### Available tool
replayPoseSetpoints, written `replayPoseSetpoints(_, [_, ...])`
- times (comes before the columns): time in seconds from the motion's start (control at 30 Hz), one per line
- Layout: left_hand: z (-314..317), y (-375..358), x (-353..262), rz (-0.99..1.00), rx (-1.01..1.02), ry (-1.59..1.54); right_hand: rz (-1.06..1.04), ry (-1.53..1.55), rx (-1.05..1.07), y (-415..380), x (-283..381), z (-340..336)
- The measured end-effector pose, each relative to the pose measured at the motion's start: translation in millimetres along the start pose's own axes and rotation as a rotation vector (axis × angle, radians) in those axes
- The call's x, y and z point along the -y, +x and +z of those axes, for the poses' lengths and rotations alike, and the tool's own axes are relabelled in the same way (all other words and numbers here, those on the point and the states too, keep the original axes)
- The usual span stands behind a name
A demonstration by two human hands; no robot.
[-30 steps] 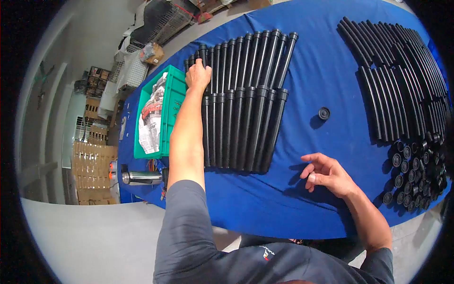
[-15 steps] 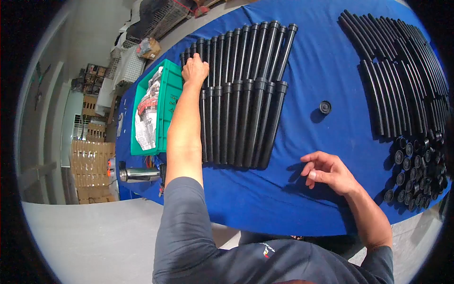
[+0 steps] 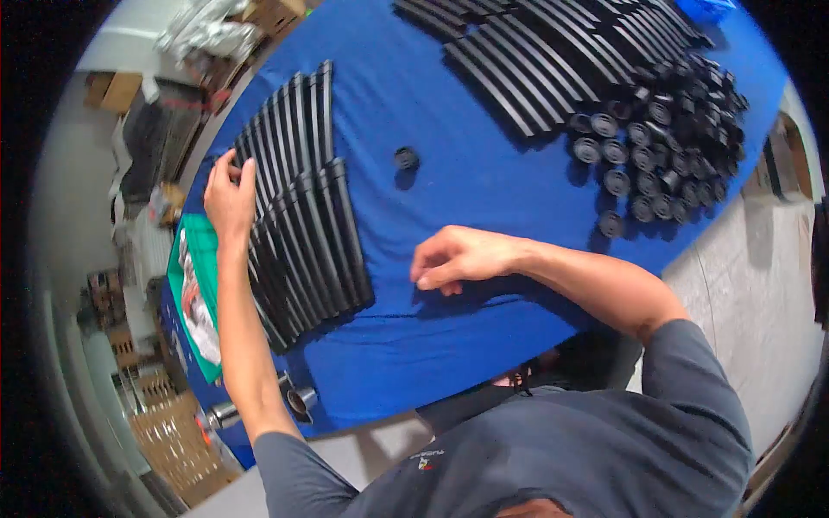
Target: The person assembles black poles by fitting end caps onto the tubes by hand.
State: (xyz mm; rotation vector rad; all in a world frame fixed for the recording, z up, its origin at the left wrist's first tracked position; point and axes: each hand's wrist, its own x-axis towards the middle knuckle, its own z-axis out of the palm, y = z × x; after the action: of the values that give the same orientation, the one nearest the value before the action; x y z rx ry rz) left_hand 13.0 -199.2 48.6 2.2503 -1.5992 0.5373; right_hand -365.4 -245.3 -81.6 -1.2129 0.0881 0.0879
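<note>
My left hand (image 3: 230,200) is at the far left end of the black tubes, above the green crate, with thumb and fingers apart and no tube visible in it. Beside it, two rows of black tubes with wider collars at their upper ends, an upper row (image 3: 285,129) and a lower row (image 3: 311,250), lie side by side on the blue cloth. My right hand (image 3: 458,259) hovers over the cloth right of the lower row, its fingers loosely bent and holding nothing that I can see. One round black cap (image 3: 406,158) lies alone above it.
The green crate (image 3: 210,367) with crumpled paper stands at the table's left. Near the front edge is a shiny metal cylinder (image 3: 300,400). More black tubes (image 3: 518,78) lie at the back, with a heap of black caps (image 3: 643,160) to their right. Blue cloth (image 3: 380,354) covers the table.
The view has swung to the right, so the tubes and crate appear farther left. My left hand's fingers have come apart from a closed shape. The right hand stays loosely bent over the cloth.
</note>
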Motion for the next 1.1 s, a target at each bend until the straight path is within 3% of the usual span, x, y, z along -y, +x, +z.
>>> replayPoseSetpoints(0.07, [-14, -14, -81, -0.048, 0.066, -0.193, -0.051, -0.034, -0.045, -2, 2, 2])
replayPoseSetpoints(0.2, [3, -39, -197, 0.198, 0.186, -0.387, -0.095, -0.093, -0.018, 0, -2, 2])
replayPoseSetpoints(0.27, [39, -44, -230, 0.411, 0.159, -0.435, -0.105, -0.114, 0.003, 4, -10, 2])
replayPoseSetpoints(0.47, [110, -46, -303, 0.514, 0.311, -0.447, -0.231, -0.236, 0.019, 5, -11, 1])
replayPoseSetpoints(0.63, [129, -32, -323, 0.493, 0.403, -0.387, -0.205, -0.257, -0.021, 1, -5, 6])
replayPoseSetpoints(0.73, [144, -24, -321, 0.461, 0.291, -0.375, -0.222, -0.311, 0.003, 0, -5, 7])
replayPoseSetpoints(0.83, [161, -25, -309, 0.204, 0.264, -0.555, -0.281, -0.431, 0.097, 2, -11, 7])
replayPoseSetpoints(0.93, [173, -34, -300, -0.015, 0.234, -0.658, -0.489, -0.757, 0.174, -6, -9, 12])
replayPoseSetpoints(0.97, [176, -40, -299, -0.031, 0.229, -0.676, -0.345, -0.774, 0.218, -8, -6, 15])
replayPoseSetpoints(1.1, [186, -51, -305, 0.027, 0.119, -0.611, -0.199, -0.827, 0.389, -21, 6, 19])
